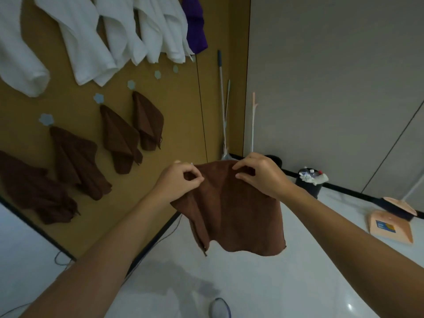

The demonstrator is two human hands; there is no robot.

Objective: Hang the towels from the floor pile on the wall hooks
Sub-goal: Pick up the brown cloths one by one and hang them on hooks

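Fingers of the left hand (181, 180) pinch the upper left corner of a brown towel (231, 210) and the right hand (259, 175) pinches its top edge, so it hangs spread in the air above the floor (298, 283). The nearest bare wall hook (157, 74) lies up and leftward, on the left hand's side, beside the hung brown towels (146, 120), so that hand probably leads.
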